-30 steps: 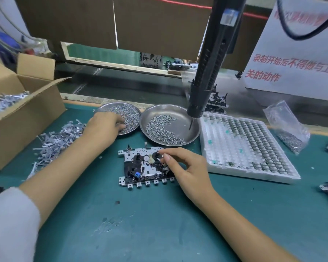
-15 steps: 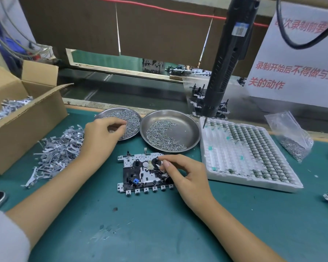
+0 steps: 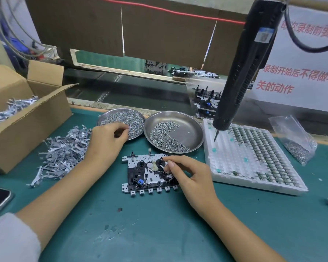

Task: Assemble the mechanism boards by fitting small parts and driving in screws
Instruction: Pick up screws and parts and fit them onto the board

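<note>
Fitting small part onto mechanism board (image 3: 150,173) at desk (image 3: 159,233) centre.

Left hand (image 3: 104,144) had drawn back slightly from the screw dish (image 3: 121,120) behind the board, fingers pinched together, presumably on a screw; right hand (image 3: 186,174) fingers pinched a part on the board. Hanging screwdriver (image 3: 240,72) right of the board was untouched.

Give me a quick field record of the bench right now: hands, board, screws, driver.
left hand: over near edge of left dish, fingers curled at the screws; a held screw can't be made out
right hand: pinching a small part on the board
board: flat on green mat, between the hands
right dish: partly filled with screws
driver: hanging, unheld, tip over white tray
metal parts: loose pile beside box
</note>
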